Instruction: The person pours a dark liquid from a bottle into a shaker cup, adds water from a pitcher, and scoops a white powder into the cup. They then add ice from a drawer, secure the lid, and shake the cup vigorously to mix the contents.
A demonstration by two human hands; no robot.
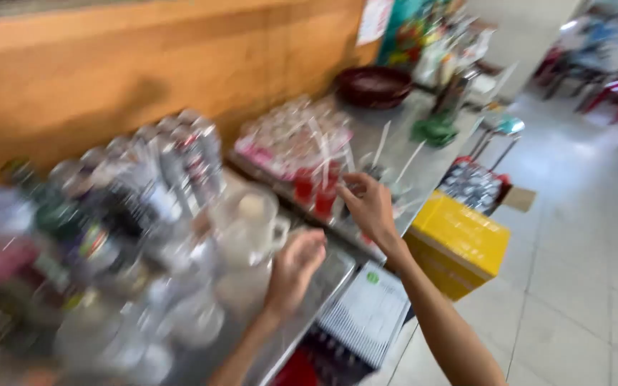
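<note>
Your right hand has its grip loosely open on the red cups near the desk's front edge, left hand loosely curled and empty beside the glass mug; close fingers squarely before lifting.

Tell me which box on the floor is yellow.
The closed box nearest the table's edge; the brown one behind it is open, holding shiny cans.

— What am I reaching for out there?
— I see two red cups, upright, side by side on the metal counter's front edge, blurred, touching my right hand's fingertips.
</note>
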